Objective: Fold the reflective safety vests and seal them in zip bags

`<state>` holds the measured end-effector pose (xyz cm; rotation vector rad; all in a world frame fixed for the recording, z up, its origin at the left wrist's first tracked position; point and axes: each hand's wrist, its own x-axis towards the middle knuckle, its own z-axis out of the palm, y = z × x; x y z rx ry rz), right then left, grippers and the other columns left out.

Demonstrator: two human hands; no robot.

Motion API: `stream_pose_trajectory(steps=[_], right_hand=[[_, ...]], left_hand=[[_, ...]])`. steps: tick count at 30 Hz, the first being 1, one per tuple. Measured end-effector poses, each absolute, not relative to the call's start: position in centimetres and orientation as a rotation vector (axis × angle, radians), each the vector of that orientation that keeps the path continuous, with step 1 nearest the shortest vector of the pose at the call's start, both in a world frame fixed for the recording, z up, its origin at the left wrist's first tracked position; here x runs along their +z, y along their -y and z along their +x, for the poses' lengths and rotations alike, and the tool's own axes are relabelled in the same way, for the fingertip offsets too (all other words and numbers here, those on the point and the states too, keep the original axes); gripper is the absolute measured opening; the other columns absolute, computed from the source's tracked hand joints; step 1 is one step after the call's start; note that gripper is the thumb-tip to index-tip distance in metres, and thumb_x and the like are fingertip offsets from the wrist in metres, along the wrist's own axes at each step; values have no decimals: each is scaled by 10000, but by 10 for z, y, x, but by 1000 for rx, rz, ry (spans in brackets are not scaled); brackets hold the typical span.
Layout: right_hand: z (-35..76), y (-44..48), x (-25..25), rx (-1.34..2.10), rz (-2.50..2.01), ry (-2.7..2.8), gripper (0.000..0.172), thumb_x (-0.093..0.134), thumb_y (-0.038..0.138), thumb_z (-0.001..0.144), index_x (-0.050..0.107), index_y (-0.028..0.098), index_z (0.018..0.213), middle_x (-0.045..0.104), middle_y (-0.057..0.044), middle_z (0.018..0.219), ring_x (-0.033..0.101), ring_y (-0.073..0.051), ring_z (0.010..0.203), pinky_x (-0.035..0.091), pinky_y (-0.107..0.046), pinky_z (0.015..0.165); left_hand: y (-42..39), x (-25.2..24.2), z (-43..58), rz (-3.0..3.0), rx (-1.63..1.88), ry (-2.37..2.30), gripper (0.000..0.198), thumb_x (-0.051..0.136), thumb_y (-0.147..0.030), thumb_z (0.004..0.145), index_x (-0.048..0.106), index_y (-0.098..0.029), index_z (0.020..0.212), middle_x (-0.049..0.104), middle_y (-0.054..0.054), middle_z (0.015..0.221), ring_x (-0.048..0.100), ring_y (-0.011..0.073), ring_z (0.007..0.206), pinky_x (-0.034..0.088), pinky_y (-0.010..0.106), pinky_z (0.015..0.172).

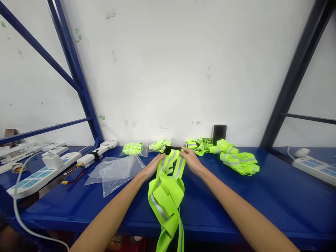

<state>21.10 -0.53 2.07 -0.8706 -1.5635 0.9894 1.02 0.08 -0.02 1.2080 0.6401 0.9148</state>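
A neon yellow reflective strap vest [166, 196] with grey stripes lies on the blue bench [275, 196] and hangs over its front edge. My left hand [153, 165] rests on the vest's left strap, fingers closed on it near a black buckle [172, 148]. On the right strap my right hand [191, 159] pinches the fabric right at the buckle. Both hands sit at the vest's far end, close together.
A pile of loose vests [231, 155] lies to the right, two bagged vests [132, 148] behind. Empty clear plastic bags [115, 171] are on the left beside white power strips [39, 173] and a small white fan [109, 144]. A black phone [219, 132] leans on the wall.
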Motion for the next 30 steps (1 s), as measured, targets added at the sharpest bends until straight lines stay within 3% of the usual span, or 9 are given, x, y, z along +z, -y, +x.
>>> stream_pose_trajectory(steps=[4, 8, 11, 16, 19, 22, 26, 30], right_hand=[[209, 13, 23, 809, -909, 1739, 459, 587, 195, 706, 645, 206, 1161, 627, -77, 1177, 538, -258, 1139, 373, -394, 1014], [209, 19, 20, 839, -810, 1879, 684, 545, 131, 670, 485, 238, 1343, 506, -75, 1302, 424, -241, 1261, 307, -390, 1069], [209, 17, 17, 963, -779, 1845, 668, 470, 136, 710, 449, 268, 1365, 486, -54, 1318, 386, -228, 1292, 307, -394, 1067], [203, 8, 15, 959, -835, 1538, 425, 542, 211, 755, 598, 234, 1176, 624, -46, 1163, 555, -243, 1104, 397, -393, 996], [199, 8, 18, 1202, -836, 1222, 302, 648, 303, 739, 644, 185, 1016, 703, -77, 974, 654, -252, 871, 512, -388, 824], [196, 12, 19, 1406, -853, 990, 280, 697, 353, 722, 648, 162, 922, 719, -97, 832, 670, -247, 717, 544, -374, 694], [190, 15, 12, 1486, -866, 952, 330, 635, 355, 768, 604, 218, 1066, 717, -54, 895, 674, -226, 745, 545, -349, 683], [185, 15, 1, 1602, -838, 1020, 551, 567, 234, 707, 465, 280, 1247, 688, -10, 967, 666, -213, 752, 544, -358, 689]], left_hand=[[6, 7, 15, 1129, 894, -547, 566, 526, -529, 869, 552, -137, 1277, 679, 129, 1130, 645, 282, 999, 477, 385, 891], [7, 8, 16, 1129, 970, -581, 547, 633, -382, 842, 482, -177, 1326, 635, 112, 1219, 605, 267, 1108, 447, 381, 965], [5, 5, 15, 1104, 980, -579, 594, 653, -364, 827, 425, -200, 1351, 615, 121, 1237, 619, 276, 1083, 459, 426, 951], [9, 6, 16, 1245, 960, -691, 746, 791, -205, 671, 415, -193, 1315, 639, 115, 1175, 641, 269, 1019, 478, 422, 919], [11, 5, 17, 1372, 967, -718, 798, 828, -161, 595, 428, -191, 1285, 632, 116, 1181, 624, 278, 1048, 483, 410, 908], [12, 0, 19, 1436, 1004, -696, 804, 829, -147, 570, 432, -179, 1267, 634, 120, 1164, 625, 276, 1032, 492, 398, 886], [10, -7, 21, 1401, 1115, -789, 765, 758, -107, 580, 422, -186, 1262, 661, 80, 1048, 651, 252, 904, 515, 384, 800], [8, -10, 23, 1254, 1225, -923, 658, 620, -70, 566, 461, -184, 1194, 659, 33, 916, 641, 218, 811, 505, 334, 735]])
